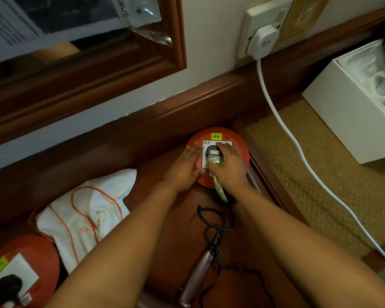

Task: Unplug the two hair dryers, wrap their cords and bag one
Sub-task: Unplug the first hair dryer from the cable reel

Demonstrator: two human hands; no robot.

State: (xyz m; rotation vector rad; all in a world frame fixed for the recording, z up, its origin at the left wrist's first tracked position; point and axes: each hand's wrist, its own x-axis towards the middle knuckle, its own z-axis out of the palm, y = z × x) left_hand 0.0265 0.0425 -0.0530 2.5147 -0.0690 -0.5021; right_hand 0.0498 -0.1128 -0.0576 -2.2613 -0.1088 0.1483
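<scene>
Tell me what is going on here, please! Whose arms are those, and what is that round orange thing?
The camera sits on a person's head and looks down, so you see their own arms. The round orange thing is a socket block. The left hand presses flat on it, to steady it. The right hand grips a black plug to pull it out. Below lies a pinkish hair dryer with a black cord. A white bag waits on the left.

Bare wood lies between the white bag (85,210) and black cord (211,221).
</scene>
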